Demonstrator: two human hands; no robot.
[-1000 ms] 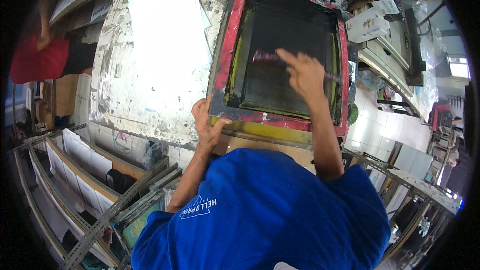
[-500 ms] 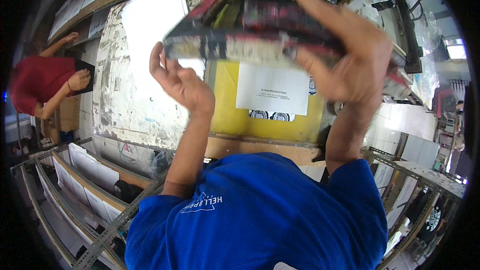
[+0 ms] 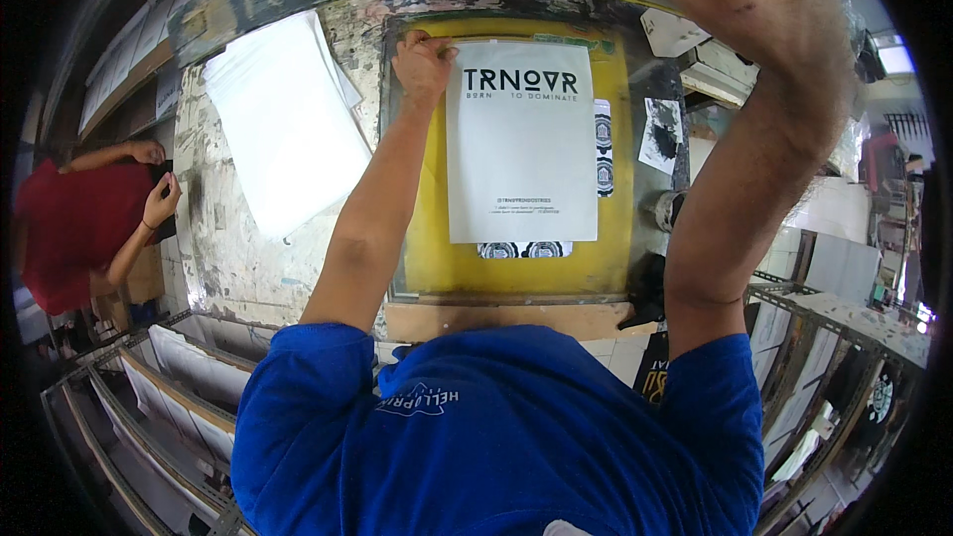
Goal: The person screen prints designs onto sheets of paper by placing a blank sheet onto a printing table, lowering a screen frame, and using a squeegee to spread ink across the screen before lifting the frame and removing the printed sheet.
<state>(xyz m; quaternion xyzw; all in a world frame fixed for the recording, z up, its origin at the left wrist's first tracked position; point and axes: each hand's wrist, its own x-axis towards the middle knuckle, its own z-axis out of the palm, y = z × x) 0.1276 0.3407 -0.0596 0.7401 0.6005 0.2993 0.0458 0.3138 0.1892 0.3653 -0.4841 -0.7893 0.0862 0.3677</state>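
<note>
Touching black-lettered white sheet [image 3: 521, 154] with left hand [image 3: 424, 67].

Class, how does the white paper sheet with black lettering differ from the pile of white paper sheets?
Print: the white paper sheet with black lettering is printed near top and bottom; the pile of white paper sheets shows no print.
Pose: the printed sheet lies nearly straight; the pile slants.
Place: the printed sheet is on a flat yellow board, with the left hand at its corner; the pile is on a stained whitish table.
Both lie flat.
</note>
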